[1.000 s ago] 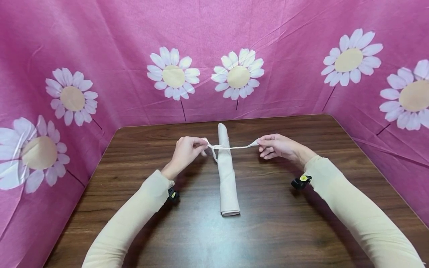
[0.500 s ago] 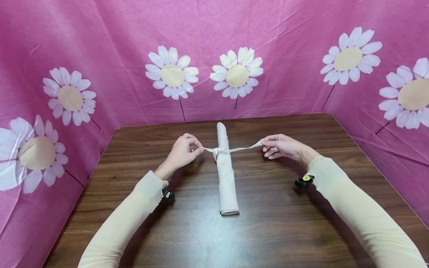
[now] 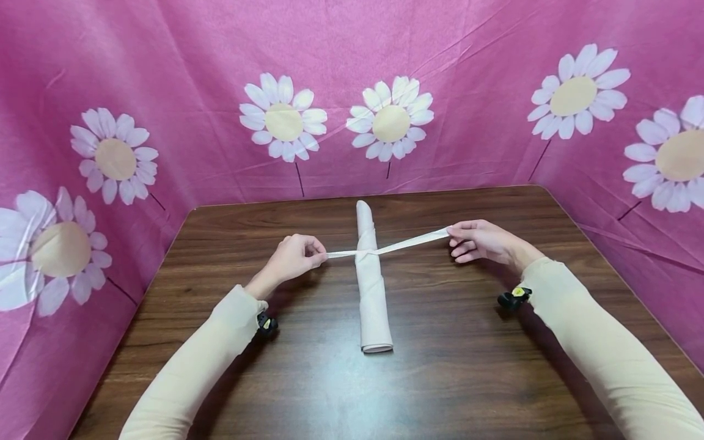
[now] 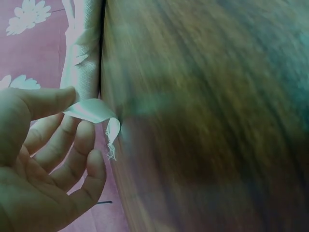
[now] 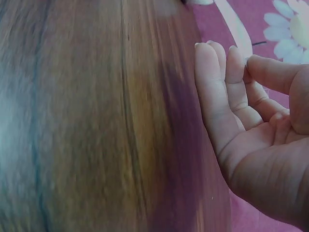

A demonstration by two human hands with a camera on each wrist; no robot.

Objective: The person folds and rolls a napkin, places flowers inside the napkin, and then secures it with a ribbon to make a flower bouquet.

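Note:
A rolled off-white cloth lies lengthwise on the table, pointing away from me. Around its upper part runs a white ribbon, drawn out to both sides and crossed in a flat knot on top of the roll. My left hand pinches one length between thumb and forefinger, left of the roll. In the left wrist view the frayed ribbon end hangs past those fingertips. On the other side my right hand pinches the longer length, held slightly higher, its other fingers loosely bent.
The dark wood-grain table has its far edge just beyond the roll. Behind and at both sides hangs a pink curtain printed with large white daisies. A black wrist device sits under the right sleeve cuff.
Both hands have moved apart, the left leftward and down, the right rightward. The ribbon's loose loop beside the roll has tightened into a flat knot on top, and the right length has grown longer.

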